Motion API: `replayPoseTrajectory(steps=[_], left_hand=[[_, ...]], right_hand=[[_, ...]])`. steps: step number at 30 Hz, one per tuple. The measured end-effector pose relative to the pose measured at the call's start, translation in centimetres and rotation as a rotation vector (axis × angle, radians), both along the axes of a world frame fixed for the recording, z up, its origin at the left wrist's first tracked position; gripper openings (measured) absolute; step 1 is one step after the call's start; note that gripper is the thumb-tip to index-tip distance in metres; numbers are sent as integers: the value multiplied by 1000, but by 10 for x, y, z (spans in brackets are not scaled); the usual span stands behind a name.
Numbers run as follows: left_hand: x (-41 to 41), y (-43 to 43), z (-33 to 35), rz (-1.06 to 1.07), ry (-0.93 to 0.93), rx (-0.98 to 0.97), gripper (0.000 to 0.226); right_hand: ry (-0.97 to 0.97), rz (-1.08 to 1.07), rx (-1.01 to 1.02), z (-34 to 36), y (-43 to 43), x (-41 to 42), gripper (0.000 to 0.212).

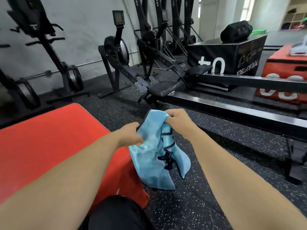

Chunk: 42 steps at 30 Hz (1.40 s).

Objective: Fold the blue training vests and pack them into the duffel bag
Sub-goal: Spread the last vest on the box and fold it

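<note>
Vest (pixel 149 163) bunched, dangling, top edge pinched tight in left grip (pixel 131 135) and right grip (pixel 177 118); best pulled apart, shaken flat, laid on red box (pixel 49 138), then folded.

Blue vest (pixel 154 156), dark-trimmed, hanging crumpled above speckled floor (pixel 207 188): left hand (pixel 131 135) pinches one upper edge, right hand (pixel 176 118) grips the other. Red padded box (pixel 49 138) at left. Black duffel bag (pixel 236 31) atop black box (pixel 232 53), far right
</note>
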State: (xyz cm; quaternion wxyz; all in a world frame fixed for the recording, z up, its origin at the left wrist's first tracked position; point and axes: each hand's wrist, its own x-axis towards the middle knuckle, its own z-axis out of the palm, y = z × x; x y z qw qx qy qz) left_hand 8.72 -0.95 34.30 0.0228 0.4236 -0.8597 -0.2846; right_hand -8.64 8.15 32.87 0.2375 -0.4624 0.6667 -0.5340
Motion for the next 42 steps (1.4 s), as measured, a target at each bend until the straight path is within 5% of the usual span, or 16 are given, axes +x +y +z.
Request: replayPoseTrajectory(steps=[3,6,14,18,24,26,31,35,39,42], left_hand=[[-8,12,6,105,173,345,42],[-16,18,11,196,306,595,27],[-27,16,2,160,447,475,20],[-29,18,4,208,505,638,21],[-43,12,8,428,887,773,24],[-44,12,15,421,886,822,21],[-42,21,18,505,528,929,24],[-45,21,5,546,458,910,28],[-47,8,-2,565,725,638,8],[-45,7,5,368,781,490,9]], right_hand=[[23,45,-1,6,4,6,26],[41,78,30,5,7,7,29],[23,100,38,2,13,-1,44],[39,114,41,0,13,-2,41],[34,148,71,-5,14,-1,37],[58,167,79,-7,14,1,36],[76,172,94,-10,10,4,41],[87,222,73,-6,11,11,42],[109,224,126,-5,13,9,32],[84,185,195,3,17,2,27]])
